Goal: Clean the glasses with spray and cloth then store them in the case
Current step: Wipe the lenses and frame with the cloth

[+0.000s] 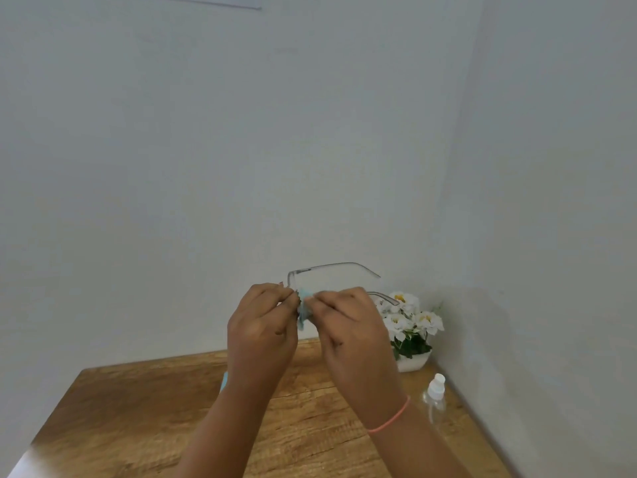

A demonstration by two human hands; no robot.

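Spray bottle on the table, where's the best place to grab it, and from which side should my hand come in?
Probably wrap round the clear body of the spray bottle, just under its white cap: it stands upright, and the body is its widest part. Come in from the left, since the wall is close on its right and the flower pot stands behind.

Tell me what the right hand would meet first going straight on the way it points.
The right hand pinches the cloth; next, probably the left hand holding the glasses, though depth is unclear.
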